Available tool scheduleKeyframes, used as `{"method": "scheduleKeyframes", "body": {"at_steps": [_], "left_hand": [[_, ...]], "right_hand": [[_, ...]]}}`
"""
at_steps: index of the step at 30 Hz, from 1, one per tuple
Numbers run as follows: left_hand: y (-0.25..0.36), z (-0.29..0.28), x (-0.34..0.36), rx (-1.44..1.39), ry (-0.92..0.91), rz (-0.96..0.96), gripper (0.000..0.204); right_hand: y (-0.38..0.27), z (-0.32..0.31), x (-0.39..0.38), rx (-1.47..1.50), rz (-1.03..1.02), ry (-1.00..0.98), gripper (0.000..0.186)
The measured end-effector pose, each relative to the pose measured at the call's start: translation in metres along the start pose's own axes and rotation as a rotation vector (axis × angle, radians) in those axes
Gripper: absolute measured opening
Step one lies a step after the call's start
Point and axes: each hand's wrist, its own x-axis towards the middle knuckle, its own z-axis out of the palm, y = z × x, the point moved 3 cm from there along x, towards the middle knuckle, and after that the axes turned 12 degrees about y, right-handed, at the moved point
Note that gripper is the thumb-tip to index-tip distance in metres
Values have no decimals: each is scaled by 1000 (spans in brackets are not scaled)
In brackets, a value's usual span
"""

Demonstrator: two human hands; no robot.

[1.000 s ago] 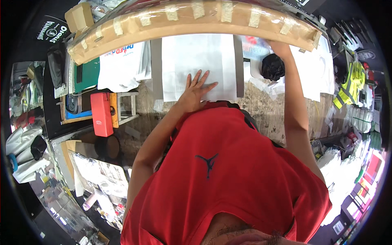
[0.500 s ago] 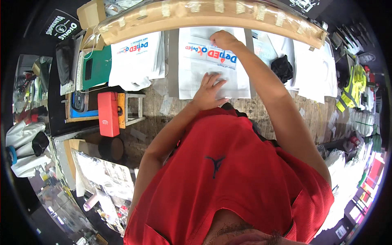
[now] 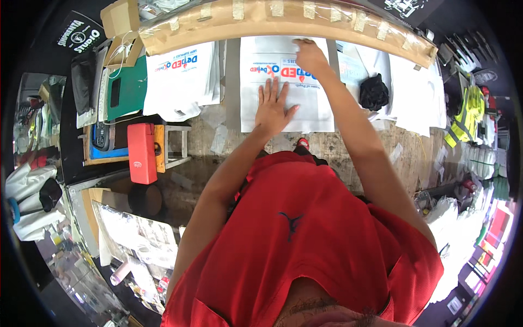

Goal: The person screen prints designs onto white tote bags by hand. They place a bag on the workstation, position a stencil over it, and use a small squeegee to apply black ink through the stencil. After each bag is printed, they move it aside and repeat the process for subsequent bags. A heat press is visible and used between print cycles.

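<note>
A white sheet-like piece [image 3: 253,111] with red and blue print lies on a dark grey board [image 3: 232,87] in front of me. I cannot tell whether it is cloth or a bag. A pale translucent rectangle [image 3: 303,98] shows over part of the print. My left hand [image 3: 275,109] rests flat on the piece's near half, fingers spread and pointing away from me. At its far edge, my right hand [image 3: 309,53] touches the surface, index finger stretched leftward; its other fingers are partly hidden.
A long taped cardboard box [image 3: 289,22] spans the back. Left of the board lies a stack of similar printed white pieces [image 3: 171,90]. A crumpled black cloth [image 3: 374,92] lies to the right, beside white sheets [image 3: 417,103]. A red case [image 3: 143,152] sits on the stool at left.
My left hand has shifted slightly left and away from me, and now lies flatter. My right hand has moved a little right, its index finger now extended. The white piece looks smoother.
</note>
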Motion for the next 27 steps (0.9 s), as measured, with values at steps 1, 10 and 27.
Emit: {"method": "scheduleKeyframes", "body": {"at_steps": [1,10,27], "left_hand": [[-2,-1,0,11,-6,-22,77],[1,2,0,68,-40,16,74],[-2,6,-2,111,48,-71,82]], "right_hand": [[4,-14,-17,77,77,118,43],[-38,-11,-183,-9,116,225,75],[-28,-3,-180,-63,164,191,88]]}}
